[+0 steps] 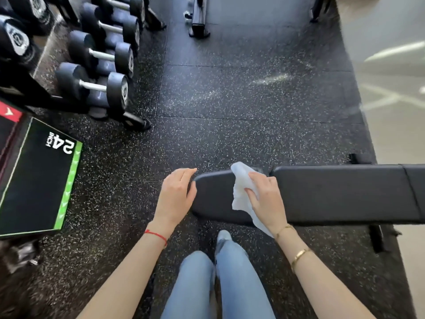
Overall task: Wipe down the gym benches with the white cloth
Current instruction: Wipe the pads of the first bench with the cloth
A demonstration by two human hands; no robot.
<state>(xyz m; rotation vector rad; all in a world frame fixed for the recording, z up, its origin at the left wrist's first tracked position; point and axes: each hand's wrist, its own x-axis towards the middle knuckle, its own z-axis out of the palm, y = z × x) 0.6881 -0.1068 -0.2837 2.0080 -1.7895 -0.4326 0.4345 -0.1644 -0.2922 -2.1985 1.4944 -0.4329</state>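
Observation:
A black padded gym bench (333, 194) stretches from the middle of the view to the right edge, in two pads with a gap between them. My right hand (264, 199) holds the white cloth (241, 192) pressed onto the short left pad, and the crumpled cloth sticks out above and below my fingers. My left hand (174, 196) rests at the rounded left end of that pad, its fingers relaxed and holding nothing. Part of the cloth hangs over the bench's near edge under my right wrist.
A rack of dumbbells (96, 65) stands at the upper left. A black plyo box (34, 180) with a green edge sits at the left. Another bench's base (199, 17) is at the top centre. Speckled rubber floor (230, 100) lies beyond, and my legs (218, 284) stand below.

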